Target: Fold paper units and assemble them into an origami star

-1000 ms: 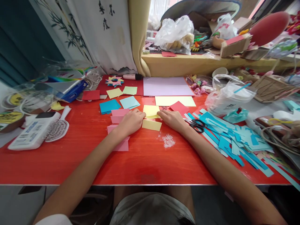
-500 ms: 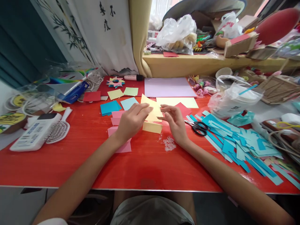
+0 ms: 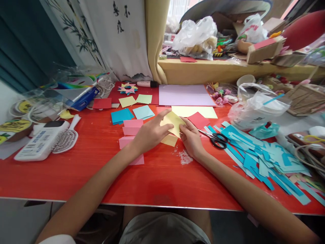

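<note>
A yellow sheet of paper [image 3: 174, 122] is held up over the red table between both hands. My left hand [image 3: 152, 130] grips its left side, thumb below and fingers above. At its lower right edge, my right hand [image 3: 191, 137] pinches the sheet between thumb and fingers. Below it lies another yellow piece with a crease [image 3: 169, 140], partly hidden. Folded pink papers [image 3: 132, 128] lie beside my left forearm, in part behind it. A red paper square [image 3: 198, 120] is just beyond my right hand, near black-handled scissors [image 3: 218, 140].
Blue paper strips [image 3: 264, 152] heap on the right. Blue squares [image 3: 122, 116] and a lilac sheet [image 3: 186, 95] lie farther back, near a folded paper star ring [image 3: 127, 88]. A white hairbrush [image 3: 66, 139] and a white box-like device [image 3: 42, 140] stand at left.
The yellow sheet has been lifted and turned at a slant. My right hand has closed on its edge, and my left hand has shifted its hold. The view has moved slightly.
</note>
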`<state>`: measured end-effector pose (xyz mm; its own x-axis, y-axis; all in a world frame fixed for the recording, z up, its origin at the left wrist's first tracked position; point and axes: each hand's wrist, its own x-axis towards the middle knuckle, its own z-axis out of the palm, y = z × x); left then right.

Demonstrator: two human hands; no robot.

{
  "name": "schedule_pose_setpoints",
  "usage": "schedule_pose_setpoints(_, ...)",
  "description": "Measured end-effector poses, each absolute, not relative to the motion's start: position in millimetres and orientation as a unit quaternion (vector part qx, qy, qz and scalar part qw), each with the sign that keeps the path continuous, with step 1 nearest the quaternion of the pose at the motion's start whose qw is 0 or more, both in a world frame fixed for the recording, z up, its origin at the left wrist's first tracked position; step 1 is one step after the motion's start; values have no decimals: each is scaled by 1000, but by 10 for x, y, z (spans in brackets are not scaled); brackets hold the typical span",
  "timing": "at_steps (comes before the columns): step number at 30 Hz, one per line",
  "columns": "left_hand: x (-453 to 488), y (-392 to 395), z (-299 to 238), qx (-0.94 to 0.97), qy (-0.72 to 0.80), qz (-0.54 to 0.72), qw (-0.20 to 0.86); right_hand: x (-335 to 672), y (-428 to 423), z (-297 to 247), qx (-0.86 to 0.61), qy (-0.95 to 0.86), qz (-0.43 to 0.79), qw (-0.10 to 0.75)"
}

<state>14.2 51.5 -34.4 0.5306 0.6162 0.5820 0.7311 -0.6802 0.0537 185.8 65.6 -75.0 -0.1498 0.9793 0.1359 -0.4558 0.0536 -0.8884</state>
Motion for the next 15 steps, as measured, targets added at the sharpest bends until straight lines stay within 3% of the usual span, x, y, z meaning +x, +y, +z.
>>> schedule_pose_setpoints(7, 144, 542, -256, -817, -445, -350, -106, 1862, 652, -717, -266, -468, 651, 535)
schedule_pose_setpoints(15, 167, 533, -262, -808, -453, -336, -171, 1869, 647, -682, -253, -482, 631, 552)
